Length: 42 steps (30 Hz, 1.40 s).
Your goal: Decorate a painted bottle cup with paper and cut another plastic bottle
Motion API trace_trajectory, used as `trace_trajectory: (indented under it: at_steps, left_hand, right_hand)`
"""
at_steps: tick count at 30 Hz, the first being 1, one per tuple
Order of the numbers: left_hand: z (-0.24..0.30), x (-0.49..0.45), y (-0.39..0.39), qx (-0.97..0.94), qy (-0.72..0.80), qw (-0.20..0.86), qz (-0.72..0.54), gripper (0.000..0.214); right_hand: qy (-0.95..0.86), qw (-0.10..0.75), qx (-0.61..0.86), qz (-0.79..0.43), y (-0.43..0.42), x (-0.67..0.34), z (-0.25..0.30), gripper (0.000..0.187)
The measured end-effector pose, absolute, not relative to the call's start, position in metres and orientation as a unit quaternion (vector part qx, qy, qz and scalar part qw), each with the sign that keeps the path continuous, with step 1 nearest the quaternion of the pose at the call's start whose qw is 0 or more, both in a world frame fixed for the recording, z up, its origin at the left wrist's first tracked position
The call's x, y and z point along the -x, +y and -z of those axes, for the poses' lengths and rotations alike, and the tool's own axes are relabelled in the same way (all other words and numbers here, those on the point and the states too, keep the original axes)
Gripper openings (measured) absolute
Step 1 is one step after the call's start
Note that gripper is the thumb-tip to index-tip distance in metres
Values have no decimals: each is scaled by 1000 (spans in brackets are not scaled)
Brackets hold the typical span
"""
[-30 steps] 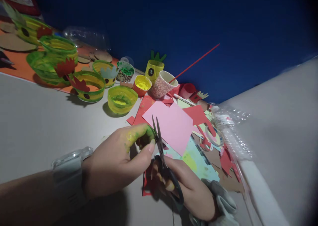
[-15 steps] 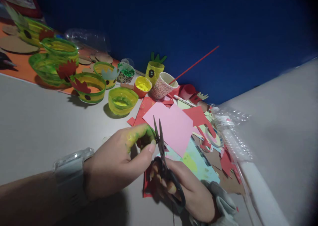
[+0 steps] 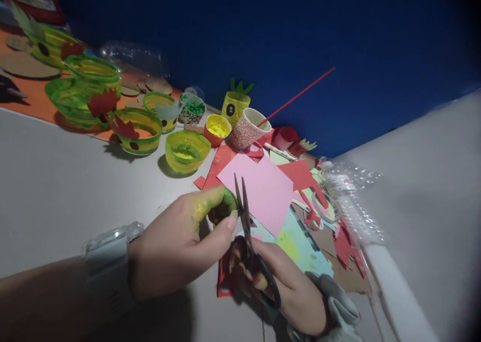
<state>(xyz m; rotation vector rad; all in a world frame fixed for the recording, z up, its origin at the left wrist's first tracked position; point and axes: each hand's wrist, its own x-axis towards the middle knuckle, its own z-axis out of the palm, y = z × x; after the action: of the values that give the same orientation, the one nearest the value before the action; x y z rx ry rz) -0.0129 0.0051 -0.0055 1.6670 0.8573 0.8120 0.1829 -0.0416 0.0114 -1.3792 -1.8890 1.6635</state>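
My left hand [image 3: 188, 241], stained green and yellow on the index finger, pinches a small dark piece [image 3: 239, 211] between thumb and fingertip; most of it is hidden. In my right hand [image 3: 278, 287] is a pair of scissors [image 3: 246, 221] with black handles. Its blades point up and away, slightly parted, right beside the left fingertips and the dark piece. Behind the blades lies a pink paper sheet [image 3: 263, 191], partly over red paper and a paint-spotted light-blue sheet [image 3: 300, 251].
Yellow-green painted bowls [image 3: 187, 151] stand to the left, some with red paper crests. Further back are a yellow paint cup [image 3: 217, 127] and a patterned cup [image 3: 248, 131] with a red stick. Red scraps [image 3: 343, 246] and bubble wrap [image 3: 356, 206] lie right; a blue panel [image 3: 285, 41] rises behind.
The view has shifted very slightly. Both hands and the scissors keep nearly the same positions, with the blades still slightly parted.
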Motion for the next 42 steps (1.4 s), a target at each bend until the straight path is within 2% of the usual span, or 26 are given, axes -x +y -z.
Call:
trace_trajectory:
  at_steps: [5,17,42]
  left_hand:
    - [6,13,5,-691,351,529,-346,10]
    - [3,14,4,-694,353,533,-331,11]
    - [6,13,5,-695,344,526,-348,10]
  right_hand:
    - [-659,134,477,-566,-40,-181,-12,45]
    - [-666,138,464,-567,-39,-182,-11,52]
    - [-676,131,478,-546,-40,-183,-11,51]
